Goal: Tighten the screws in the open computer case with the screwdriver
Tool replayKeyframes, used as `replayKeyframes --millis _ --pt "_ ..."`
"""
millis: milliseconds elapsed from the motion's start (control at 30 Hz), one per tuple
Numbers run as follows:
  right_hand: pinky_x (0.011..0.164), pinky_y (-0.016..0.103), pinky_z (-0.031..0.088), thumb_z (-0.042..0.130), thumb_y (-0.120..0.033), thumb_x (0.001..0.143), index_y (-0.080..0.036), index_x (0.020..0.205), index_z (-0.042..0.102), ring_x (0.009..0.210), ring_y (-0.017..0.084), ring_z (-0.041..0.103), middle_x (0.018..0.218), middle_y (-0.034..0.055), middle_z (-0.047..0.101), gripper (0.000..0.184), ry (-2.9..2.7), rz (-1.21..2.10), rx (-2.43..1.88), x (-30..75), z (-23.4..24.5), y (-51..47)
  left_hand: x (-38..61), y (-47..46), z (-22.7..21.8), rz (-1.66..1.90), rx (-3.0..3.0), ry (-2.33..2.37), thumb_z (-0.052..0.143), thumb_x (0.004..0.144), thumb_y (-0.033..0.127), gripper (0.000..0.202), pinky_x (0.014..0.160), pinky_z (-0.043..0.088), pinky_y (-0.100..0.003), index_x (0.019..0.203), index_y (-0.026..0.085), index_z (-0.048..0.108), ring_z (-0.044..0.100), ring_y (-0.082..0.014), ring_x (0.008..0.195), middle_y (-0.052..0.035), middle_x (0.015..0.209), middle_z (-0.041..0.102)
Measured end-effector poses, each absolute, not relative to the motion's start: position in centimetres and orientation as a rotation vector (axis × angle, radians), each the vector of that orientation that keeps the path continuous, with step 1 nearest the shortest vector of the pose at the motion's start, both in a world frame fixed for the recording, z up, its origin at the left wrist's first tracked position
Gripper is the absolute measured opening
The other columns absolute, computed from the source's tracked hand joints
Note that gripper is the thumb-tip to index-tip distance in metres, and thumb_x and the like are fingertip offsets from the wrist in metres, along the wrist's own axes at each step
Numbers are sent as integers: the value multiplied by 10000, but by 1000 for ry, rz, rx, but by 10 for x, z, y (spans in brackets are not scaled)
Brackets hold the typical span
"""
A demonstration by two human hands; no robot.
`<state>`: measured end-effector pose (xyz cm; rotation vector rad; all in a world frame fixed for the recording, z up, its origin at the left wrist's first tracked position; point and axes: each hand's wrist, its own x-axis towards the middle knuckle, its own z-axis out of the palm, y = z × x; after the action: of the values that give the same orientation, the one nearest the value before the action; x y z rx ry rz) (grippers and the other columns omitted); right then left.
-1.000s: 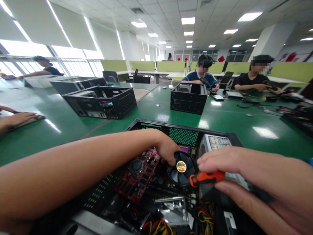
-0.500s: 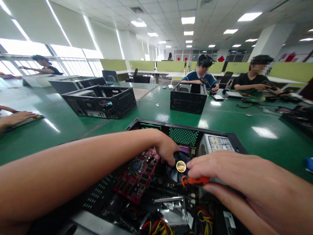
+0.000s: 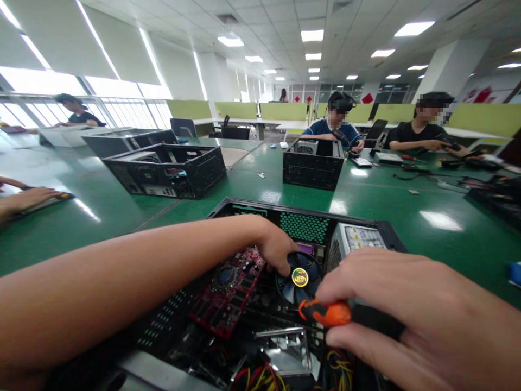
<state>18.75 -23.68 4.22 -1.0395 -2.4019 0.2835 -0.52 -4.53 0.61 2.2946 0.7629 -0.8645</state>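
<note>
Inside an open black computer case (image 3: pixel 280 205) sits a round dark cooling fan (image 3: pixel 309 266) with a gold label at its hub. My left hand (image 3: pixel 280 247) reaches in from the left, its fingers bent down and closed on the fan's left edge; the fingertips are partly hidden. Between thumb and fingers my right hand (image 3: pixel 391 288) holds an orange and black screwdriver (image 3: pixel 328 313), lying nearly level over the fan's lower right edge and pointing left. Left of the fan lies a red graphics card (image 3: pixel 228 290). A metal bracket (image 3: pixel 287 350) and coloured wires (image 3: pixel 260 379) are nearer to me.
A silver power supply (image 3: pixel 358 237) fills the case's far right corner. Other open computer cases (image 3: pixel 203 168) (image 3: pixel 313 169) stand across the green table (image 3: pixel 244 193). Co-workers sit opposite, and another person's hand (image 3: pixel 32 198) rests on a flat item at left.
My right hand has shifted slightly, its fingers moving back from the fan's hub and its thumb dropping, so more of the screwdriver handle shows. My left hand stays at the fan.
</note>
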Motion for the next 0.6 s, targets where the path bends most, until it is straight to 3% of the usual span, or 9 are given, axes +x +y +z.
replayKeyframes --millis 67,100,233,300,400,600 --pt "574 283 575 821 -219 922 -296 979 757 658 164 761 858 -67 811 115 -2394 229 -1106 187 43 -236 -6 -46 5 -867 2283 763 754 685 309 499 981 623 -410 1176 233 796 766 -331 1079 -42 1074 860" --pt "582 286 584 813 -230 926 -301 996 758 683 171 772 884 -61 816 114 -2395 233 -1098 187 42 -236 -6 -46 5 -859 2287 765 754 684 306 493 983 623 -412 1170 233 796 765 -335 1085 -40 1064 860" --pt "741 238 648 561 -90 1020 -347 1263 753 1100 187 831 1262 -35 859 403 -2401 277 -994 187 39 -239 -5 -46 5 -842 2307 766 766 684 289 489 1013 612 -410 1169 236 792 758 -339 1141 -29 1054 859" --pt "811 220 659 517 -57 1021 -355 1287 741 1175 174 819 1329 -51 848 458 -2404 290 -977 186 39 -240 -5 -46 5 -844 2303 766 773 686 283 477 1018 611 -406 1160 237 793 757 -336 1149 -23 1046 858" --pt "885 224 666 525 -105 1059 -368 1246 724 1133 161 830 1278 -74 856 379 -2356 272 -1010 188 42 -243 -4 -47 5 -833 2291 762 772 692 273 444 1012 614 -406 1134 235 802 757 -331 1136 -20 1043 857" --pt "724 299 681 511 -263 1119 -375 1274 678 950 235 857 1165 -39 866 254 -2169 -155 -1242 211 50 -251 0 -51 10 -875 2282 765 743 717 257 495 955 631 -377 1208 237 798 773 -298 1055 -32 1118 856"
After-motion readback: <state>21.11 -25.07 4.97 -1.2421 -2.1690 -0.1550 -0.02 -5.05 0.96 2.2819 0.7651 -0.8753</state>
